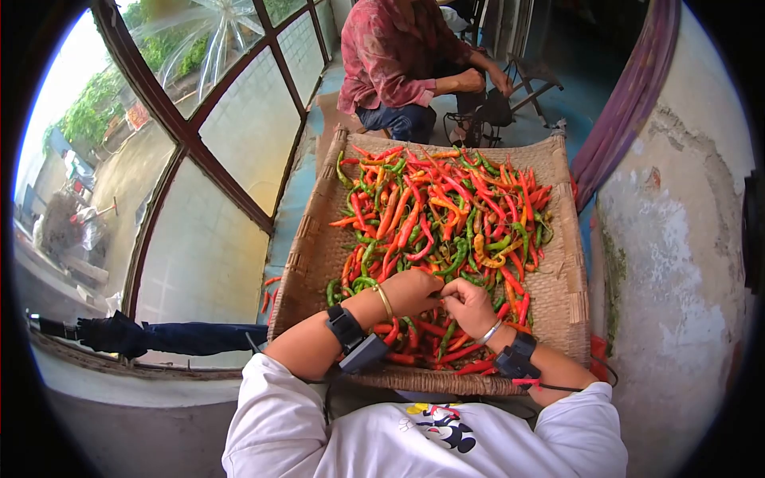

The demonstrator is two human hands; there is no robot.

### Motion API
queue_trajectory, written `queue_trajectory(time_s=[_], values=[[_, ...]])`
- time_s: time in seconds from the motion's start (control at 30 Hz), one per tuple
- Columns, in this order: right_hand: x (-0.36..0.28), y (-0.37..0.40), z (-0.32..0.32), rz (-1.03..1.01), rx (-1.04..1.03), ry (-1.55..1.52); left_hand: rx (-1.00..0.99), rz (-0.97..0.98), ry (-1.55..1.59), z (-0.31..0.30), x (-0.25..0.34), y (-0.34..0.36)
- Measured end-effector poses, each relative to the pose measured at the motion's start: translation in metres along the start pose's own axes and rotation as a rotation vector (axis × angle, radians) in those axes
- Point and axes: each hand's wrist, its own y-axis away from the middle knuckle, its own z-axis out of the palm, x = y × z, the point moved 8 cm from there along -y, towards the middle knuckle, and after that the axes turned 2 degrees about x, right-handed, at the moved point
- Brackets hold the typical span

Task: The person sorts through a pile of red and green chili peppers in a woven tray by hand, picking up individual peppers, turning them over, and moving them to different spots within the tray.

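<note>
A woven bamboo tray [307,255] lies in front of me, heaped with long chili peppers [422,211] in red, orange and green. Over the near part of the heap, my left hand [414,292] and my right hand [470,307] meet with their fingertips close together. Both are closed in a pinch. Whatever sits between the fingers is too small or hidden to make out. More red chili peppers [478,366] lie under my wrists along the tray's near edge.
Beyond the tray sits another person in a red patterned shirt [382,64]. A folding stool [535,80] stands behind. Framed windows [189,139] and a folded dark umbrella [199,338] are on the left. A purple curtain [625,107] and a peeling wall [669,263] border the right.
</note>
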Motion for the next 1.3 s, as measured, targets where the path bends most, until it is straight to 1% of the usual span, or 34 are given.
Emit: queue_trajectory(time_s=[0.03, 0.07, 0.13, 0.17, 0.23, 0.27, 0.33, 0.37, 0.43, 0.5, 0.6, 0.67, 0.73, 0.77, 0.8, 0.83, 0.87, 0.9, 0.93, 0.97, 1.03, 1.1, 1.17, 1.23, 1.27, 1.3], values=[[0.003, -0.001, -0.001, 0.085, -0.028, -0.191, 0.110, 0.056, 0.043, -0.009, 0.004, 0.000], [0.002, -0.002, -0.004, 0.083, -0.028, -0.189, 0.112, 0.057, 0.042, -0.010, 0.006, 0.000], [0.004, -0.004, -0.010, 0.148, -0.004, -0.543, 0.177, -0.038, 0.298, -0.019, 0.006, 0.000], [0.005, -0.005, -0.012, 0.177, 0.008, -0.588, 0.180, -0.038, 0.297, -0.019, 0.006, 0.000], [0.007, -0.006, -0.015, 0.197, 0.030, -0.634, 0.142, -0.091, 0.480, -0.014, 0.003, -0.001], [0.010, -0.007, -0.016, 0.219, 0.054, -0.683, 0.142, -0.091, 0.480, -0.014, 0.003, -0.001], [0.013, -0.007, -0.017, 0.224, 0.081, -0.693, -0.050, -0.315, 0.754, 0.007, -0.009, 0.000], [0.014, -0.007, -0.018, 0.227, 0.107, -0.703, -0.049, -0.314, 0.755, 0.008, -0.012, 0.000], [0.019, -0.008, -0.019, 0.244, 0.126, -0.750, -0.131, -0.323, 0.793, 0.016, -0.012, 0.000], [0.023, -0.008, -0.020, 0.263, 0.144, -0.799, -0.127, -0.308, 0.788, 0.013, -0.010, 0.001], [0.027, -0.008, -0.018, 0.297, 0.122, -0.867, -0.125, -0.296, 0.814, 0.012, -0.009, 0.002], [0.031, -0.007, -0.013, 0.367, 0.095, -1.008, -0.127, -0.298, 0.844, 0.011, -0.010, 0.002], [0.028, -0.005, -0.011, 0.400, 0.075, -1.056, -0.208, -0.361, 0.931, 0.010, -0.008, 0.006], [0.027, -0.003, -0.008, 0.433, 0.054, -1.104, -0.208, -0.361, 0.931, 0.007, -0.009, 0.007], [0.028, -0.004, -0.008, 0.433, 0.053, -1.104, -0.237, -0.393, 0.939, 0.008, -0.011, 0.009], [0.028, -0.004, -0.006, 0.418, 0.014, -1.019, -0.266, -0.424, 0.948, 0.009, -0.014, 0.011], [0.028, -0.005, -0.003, 0.403, -0.024, -0.933, -0.266, -0.426, 0.949, 0.006, -0.016, 0.012], [0.029, -0.004, -0.002, 0.404, -0.025, -0.934, -0.309, -0.417, 0.925, 0.005, -0.016, 0.013], [0.030, -0.004, 0.000, 0.386, -0.047, -0.873, -0.353, -0.407, 0.900, 0.004, -0.017, 0.015], [0.029, -0.003, 0.002, 0.368, -0.068, -0.812, -0.354, -0.408, 0.901, 0.002, -0.019, 0.015], [0.030, -0.004, 0.000, 0.385, -0.053, -0.866, -0.395, -0.364, 0.894, 0.002, -0.018, 0.016], [0.031, -0.006, -0.003, 0.404, -0.039, -0.919, -0.388, -0.335, 0.870, 0.007, -0.021, 0.015], [0.034, -0.008, -0.014, 0.421, 0.082, -1.064, -0.382, -0.307, 0.846, 0.011, -0.022, 0.014], [0.039, -0.012, -0.020, 0.408, 0.113, -1.104, -0.254, -0.400, 0.806, 0.004, -0.032, 0.012], [0.041, -0.013, -0.023, 0.393, 0.143, -1.142, -0.255, -0.400, 0.807, 0.002, -0.031, 0.012], [0.044, -0.013, -0.025, 0.397, 0.196, -1.167, -0.185, -0.424, 0.856, -0.004, -0.032, 0.011]])
